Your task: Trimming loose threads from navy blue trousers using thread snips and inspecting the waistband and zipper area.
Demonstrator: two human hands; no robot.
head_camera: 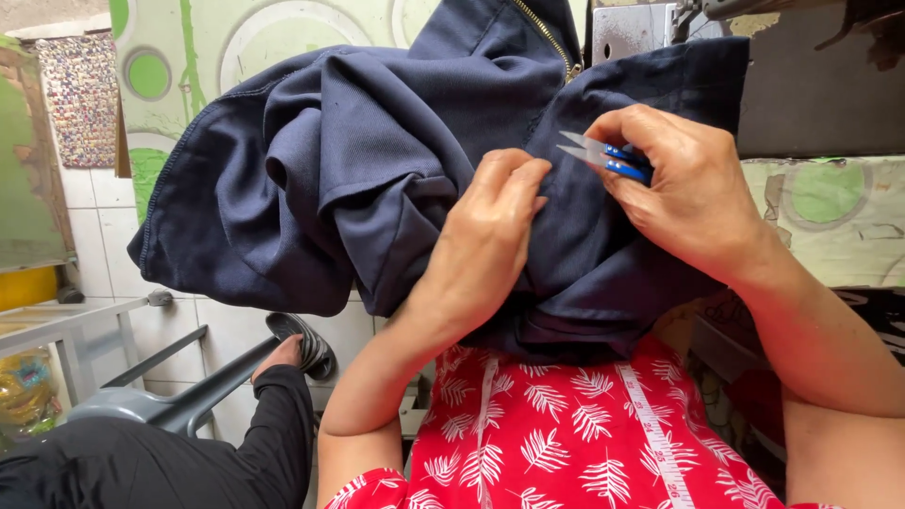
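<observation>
Right hand (693,193) pinches small blue-handled thread snips with silver blades (603,158), tips pointing to 9 o'clock, just above the cloth. Left hand (485,240) lies flat, fingers together, pressing the bunched navy-blue twill jacket (339,179) right beside the blade tips. Jacket is heaped at frame centre, spilling toward 9 o'clock; its brass zipper (549,38) runs up at 12 o'clock. White measuring tape (660,443) hangs over the red leaf-print dress (556,443) at 6 o'clock. Green-circle patterned tabletop (830,203) shows at 3 o'clock. Another person's black-trousered leg (141,462) with foot in a sandal (306,344) sits at 7 o'clock.
</observation>
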